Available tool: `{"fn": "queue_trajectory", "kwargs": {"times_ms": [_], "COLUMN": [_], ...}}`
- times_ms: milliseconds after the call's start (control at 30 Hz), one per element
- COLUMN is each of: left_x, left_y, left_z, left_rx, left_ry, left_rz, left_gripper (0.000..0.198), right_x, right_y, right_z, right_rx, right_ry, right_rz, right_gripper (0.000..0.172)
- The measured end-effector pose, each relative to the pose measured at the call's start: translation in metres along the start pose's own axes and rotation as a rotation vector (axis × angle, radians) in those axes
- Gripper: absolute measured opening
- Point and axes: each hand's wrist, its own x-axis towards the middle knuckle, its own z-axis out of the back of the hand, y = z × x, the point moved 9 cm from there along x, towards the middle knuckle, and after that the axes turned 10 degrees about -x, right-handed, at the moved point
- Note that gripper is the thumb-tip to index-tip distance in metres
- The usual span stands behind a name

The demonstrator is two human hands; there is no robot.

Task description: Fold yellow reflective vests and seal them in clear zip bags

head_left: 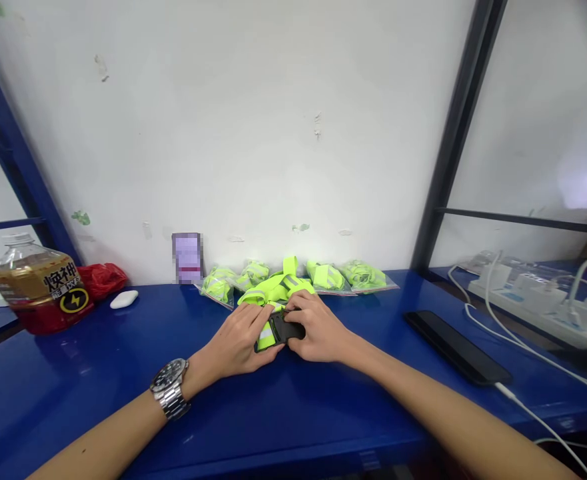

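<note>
A black plastic buckle (283, 328) on neon yellow-green reflective webbing (266, 335) sits between my two hands, just above the blue table (273, 413). My left hand (243, 337), with a metal watch on its wrist, pinches the webbing at the buckle's left end, thumb below and fingers above. On the other side, my right hand (320, 327) is closed round the buckle's right end and partly hides it. More of the same webbing (268, 288) lies loosely heaped behind my hands, with one loop sticking up.
Clear bags of folded yellow-green webbing (327, 275) line the wall. To the left stand a large drink bottle (43, 283), a red plastic bag (102, 279), a white earbud case (124, 299) and a blurred upright screen (188, 259). At right lie a black phone (457, 347) on a cable and a power strip (538, 303).
</note>
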Motion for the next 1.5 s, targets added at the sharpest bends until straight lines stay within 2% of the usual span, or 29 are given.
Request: {"fn": "queue_trajectory", "kwargs": {"times_ms": [200,400,567,767,833,1000,1133,1200,1300,1400,1500], "left_x": [-0.004,-0.007,-0.007,-0.006,-0.007,-0.010,-0.010,-0.010,-0.009,-0.008,-0.009], "left_y": [0.006,0.011,0.011,0.010,0.011,0.016,0.015,0.014,0.013,0.014,0.020], "left_z": [0.001,0.003,0.003,0.004,0.008,0.015,0.016,0.014,0.011,0.010,0.012], "left_rx": [-0.042,-0.061,-0.074,-0.051,-0.039,-0.055,-0.073,-0.076,-0.077,-0.071,-0.059], "left_ry": [-0.037,-0.062,-0.069,-0.066,-0.082,-0.107,-0.105,-0.088,-0.052,-0.025,-0.020], "left_rz": [0.026,0.022,0.013,0.005,0.001,0.032,0.025,0.025,0.026,0.018,0.027], "left_gripper": [0.059,0.061,0.063,0.062,0.061,0.063,0.064,0.064,0.064,0.063,0.062], "right_x": [-0.001,-0.007,-0.007,-0.006,-0.007,-0.009,-0.009,-0.009,-0.009,-0.007,-0.006], "right_y": [0.001,0.007,0.005,0.005,0.005,-0.012,-0.023,-0.024,-0.023,-0.024,-0.036], "right_z": [0.003,0.016,0.017,0.015,0.014,0.019,0.015,0.013,0.010,0.011,0.016], "right_rx": [-0.045,-0.057,-0.022,-0.013,-0.031,-0.035,-0.007,-0.015,-0.030,-0.050,-0.042], "right_ry": [-0.021,-0.143,-0.181,-0.137,-0.105,-0.112,-0.043,-0.001,0.046,0.053,0.037], "right_rz": [0.033,0.123,0.122,0.108,0.135,0.123,0.093,0.089,0.091,0.105,0.084], "right_gripper": [0.020,0.025,0.024,0.024,0.031,0.065,0.072,0.071,0.061,0.053,0.053]}}
